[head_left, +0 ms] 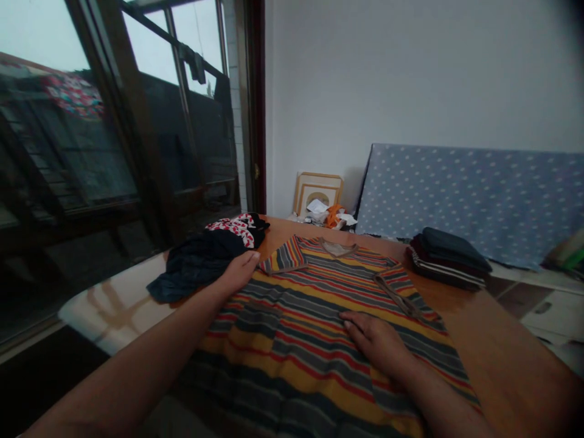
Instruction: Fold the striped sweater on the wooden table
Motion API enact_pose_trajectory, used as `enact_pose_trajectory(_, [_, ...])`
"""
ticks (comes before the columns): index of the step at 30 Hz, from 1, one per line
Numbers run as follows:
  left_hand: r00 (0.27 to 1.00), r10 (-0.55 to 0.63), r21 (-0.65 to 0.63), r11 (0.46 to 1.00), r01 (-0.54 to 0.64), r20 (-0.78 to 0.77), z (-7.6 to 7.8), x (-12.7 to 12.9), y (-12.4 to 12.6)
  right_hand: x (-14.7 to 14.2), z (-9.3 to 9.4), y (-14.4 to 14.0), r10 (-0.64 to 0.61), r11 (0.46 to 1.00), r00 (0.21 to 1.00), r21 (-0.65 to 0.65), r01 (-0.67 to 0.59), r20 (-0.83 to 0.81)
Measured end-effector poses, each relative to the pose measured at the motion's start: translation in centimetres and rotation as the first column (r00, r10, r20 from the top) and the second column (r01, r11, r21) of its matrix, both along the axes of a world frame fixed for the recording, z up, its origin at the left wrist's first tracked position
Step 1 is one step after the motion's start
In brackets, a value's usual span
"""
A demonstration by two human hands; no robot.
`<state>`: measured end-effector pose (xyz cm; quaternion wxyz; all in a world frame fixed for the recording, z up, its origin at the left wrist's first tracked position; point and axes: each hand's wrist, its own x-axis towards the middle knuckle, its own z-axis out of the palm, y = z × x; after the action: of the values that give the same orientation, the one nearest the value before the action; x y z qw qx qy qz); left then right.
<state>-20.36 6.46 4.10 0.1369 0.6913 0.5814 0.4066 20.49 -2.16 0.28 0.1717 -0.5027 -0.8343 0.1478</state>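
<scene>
A striped T-shirt (319,298) in yellow, grey, red and dark bands lies spread out, its collar at the far side and its lower part toward me. At the edge of its left sleeve, my left hand (241,272) is closed, with thumb and fingers together on the cloth. My right hand (381,344) rests on the middle right of the shirt, fingers stretched out over the fabric. Beyond my left hand, a loose heap of dark clothing (196,261) includes a red-and-white patterned piece (235,229).
The shirt lies on a brown wooden table (506,347) with a pale left end (118,304). A folded stack of dark clothes (449,258) sits at the far right. Behind stand picture frames (318,188), a dotted blue cloth (456,194) and, leftward, glass doors (182,121).
</scene>
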Motion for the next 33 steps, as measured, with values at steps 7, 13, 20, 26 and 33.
enact_pose_trajectory(7, [0.982, -0.034, -0.067, 0.997, 0.022, -0.187, -0.7, -1.9, -9.0, 0.2, -0.6, -0.6, -0.007, 1.0, 0.999, 0.021, 0.006, 0.044])
enact_pose_trajectory(13, [0.867, -0.134, -0.18, 0.982, 0.052, -0.48, -2.8, -1.3, -13.6, 0.4, 1.8, -2.1, 0.055, 0.996, 0.998, -0.062, -0.057, -0.036])
enact_pose_trajectory(20, [0.801, -0.148, -0.199, 0.979, 0.037, -0.58, -3.5, -1.7, -13.4, 3.1, 6.1, -4.5, -0.092, 0.991, 0.976, -0.115, 0.07, -0.197])
enact_pose_trajectory(26, [0.773, -0.153, -0.203, 0.979, 0.032, -0.616, -4.9, -2.2, -12.1, 7.2, 5.7, -9.9, -0.419, 0.892, 0.845, 0.022, 0.451, -0.332])
enact_pose_trajectory(33, [0.769, -0.146, -0.186, 0.982, 0.036, -0.622, -5.7, -2.4, -11.1, 7.7, 1.7, -16.0, -0.526, 0.85, 0.849, 0.05, 0.525, 0.041])
